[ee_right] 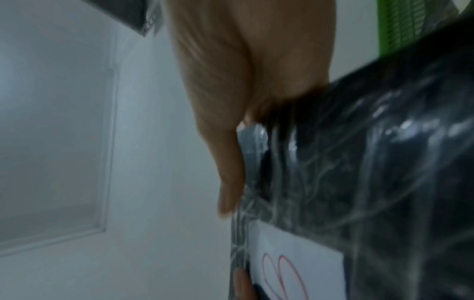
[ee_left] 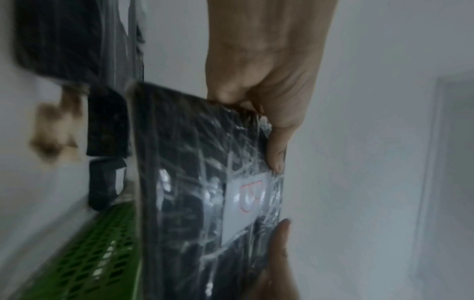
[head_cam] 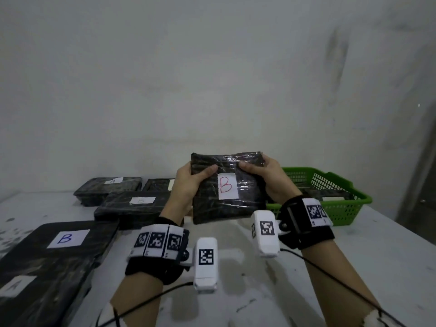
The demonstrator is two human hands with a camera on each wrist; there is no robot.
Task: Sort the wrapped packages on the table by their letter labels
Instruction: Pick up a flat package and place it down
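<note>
1. Step in hand: reading the label. The flat black film-wrapped package with a red "B" on its white label (head_cam: 227, 188) is held up off the counter, tilted to face the head camera, over the middle of the counter.
2. Left hand (head_cam: 188, 185): fingers curled round the package's left edge, thumb pressed on its front. Right hand (head_cam: 266, 178): same grip on the right edge, thumb on the front near the label top.
3. Likely sorted so far: along the counter's left edge lie a black wrapped package with a blue "B" label (head_cam: 67, 239), a black package labelled "A" at the near-left corner (head_cam: 14, 285), and three more black packages behind (head_cam: 132, 206); their far labels are too faint to read.
4. Next move, as a judgement: carry the held package left to the other "B" and set it down flat, label up.
5. The green perforated plastic basket (head_cam: 342, 208) sits at the right rear of the counter, with dark contents, probably unsorted packages.
6. Surface: pale, scuffed counter (head_cam: 354, 267). Room: bare, stained white wall (head_cam: 212, 79) directly behind.
</note>
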